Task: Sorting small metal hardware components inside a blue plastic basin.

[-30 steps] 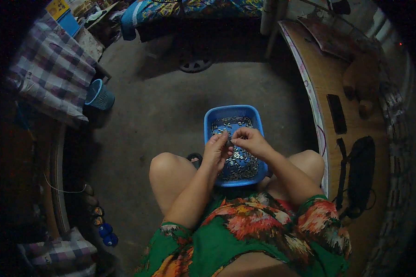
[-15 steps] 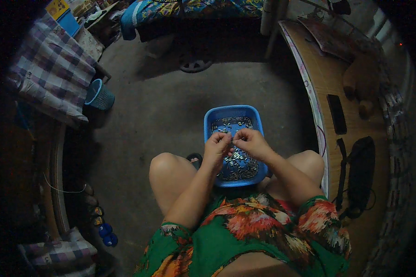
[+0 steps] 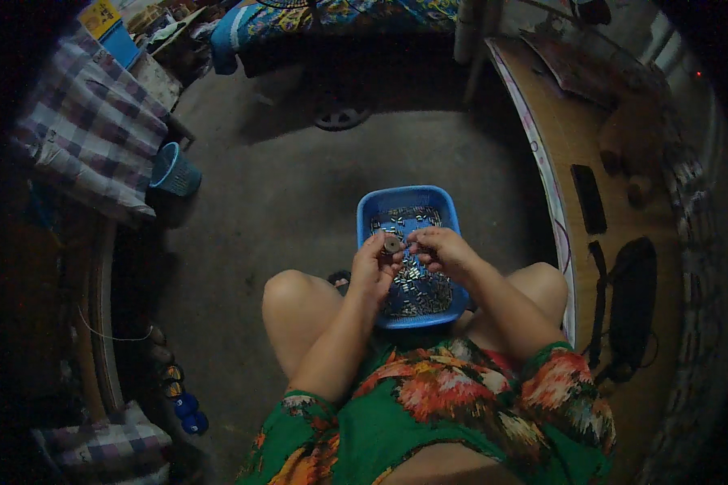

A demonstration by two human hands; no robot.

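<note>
Disc (image 3: pixel 391 243), perhaps metal, has emerged in left hand (image 3: pixel 372 262).

Light is dim, corners black, edges bowed.

Lt. dim over grey flr (image 3: pixel 243 194), w/ brown-topped furn. (image 3: pixel 623 226) R, plaid cloth (image 3: pixel 93 121) L.

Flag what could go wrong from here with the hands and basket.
1. Slip: the left hand grips a small round piece in its fingers over the blue basket; if dropped, it could land among the loose metal pieces.
2. Spill: the basket sits between the bent knees, its support hidden, so a leg shift might jolt it.
3. Fumble: the right hand works close by, so it might knock the round piece loose.
</note>
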